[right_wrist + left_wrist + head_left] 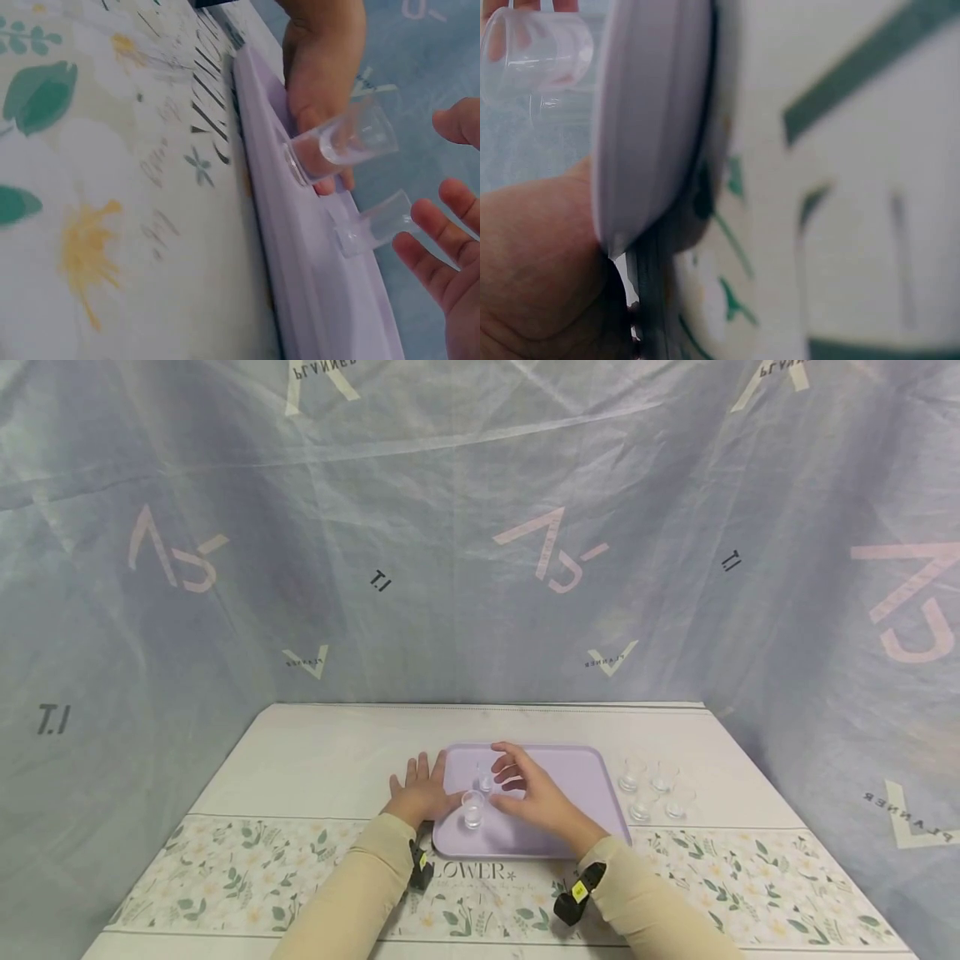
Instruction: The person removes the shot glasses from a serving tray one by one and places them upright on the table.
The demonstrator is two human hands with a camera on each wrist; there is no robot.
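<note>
Head view: two small clear cups stand upright toward the left side of a lilac rectangular tray (570, 768), the near cup (472, 812) just in front of the far cup (485, 782). The right hand (531, 792) is over the tray beside them, its grip spread with bent fingers and nothing pinched; whether a fingertip touches the far cup I cannot tell. The left hand (422, 795) lies at the tray's left edge, fingers spread, thumb near the near cup. Four more clear cups (675, 810) stand right of the tray on the white, floral-banded surface (337, 747). Beyond hangs a printed grey-blue curtain (450, 610).
</note>
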